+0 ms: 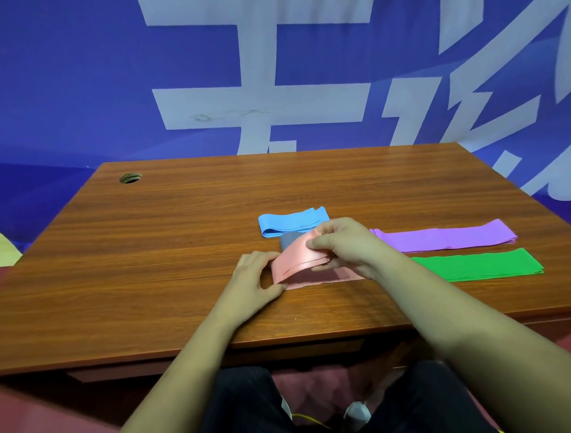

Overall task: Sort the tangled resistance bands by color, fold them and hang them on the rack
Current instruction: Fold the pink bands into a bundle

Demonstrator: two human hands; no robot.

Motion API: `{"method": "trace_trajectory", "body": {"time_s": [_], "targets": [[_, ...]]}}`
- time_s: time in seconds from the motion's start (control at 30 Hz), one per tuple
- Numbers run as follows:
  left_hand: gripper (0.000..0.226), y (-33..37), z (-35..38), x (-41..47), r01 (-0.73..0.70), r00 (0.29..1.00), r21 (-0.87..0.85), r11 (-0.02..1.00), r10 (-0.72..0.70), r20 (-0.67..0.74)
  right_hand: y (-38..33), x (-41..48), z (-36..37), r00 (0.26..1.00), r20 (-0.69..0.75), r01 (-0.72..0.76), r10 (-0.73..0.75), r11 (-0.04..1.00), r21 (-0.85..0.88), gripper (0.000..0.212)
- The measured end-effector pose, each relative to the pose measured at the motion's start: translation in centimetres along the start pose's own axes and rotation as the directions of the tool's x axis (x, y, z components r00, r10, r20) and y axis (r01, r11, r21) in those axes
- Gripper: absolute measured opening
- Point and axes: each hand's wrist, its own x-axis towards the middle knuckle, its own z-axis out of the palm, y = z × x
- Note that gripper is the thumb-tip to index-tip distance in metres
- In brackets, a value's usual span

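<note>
Our left hand [255, 277] pinches the near-left end of the pink band [297, 259], thumb and fingers closed on the fold and holding it low against the surface [149, 240]. Our right hand [341, 243] grips the stacked upper layers at the other end and holds them raised and tilted, so the band slopes up from left to right. Its long axis runs across us, left to right, straight between the two hands. We judge that the next move turns on this: the right hand holds the free end and is the one to bring it down or over, while the left anchors the fold. Just behind the pink band a grey band [287, 240] peeks out, and past that lies a folded blue band [289, 223]. To the right, a purple band [446, 238] and a green band [480, 264] lie flat and side by side, long axes also left to right, nearer our right hand. No rack is in view.
</note>
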Motion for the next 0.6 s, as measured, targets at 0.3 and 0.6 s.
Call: {"method": "trace_trajectory", "body": {"time_s": [0.3,0.6], "targets": [[0.047,0.6,-1.5,-0.2,0.052,0.997,-0.067,0.996,-0.048,0.061,2.1,0.1,-0.9,0.986,-0.063,-0.154,0.154,0.988,0.01,0.007],[0.058,-1.1,-1.9,-0.6,0.031,0.991,0.032,0.999,-0.035,0.129,4.3,1.0,0.5,0.943,-0.27,-0.006,-0.193,0.804,-0.595,0.013]]}}
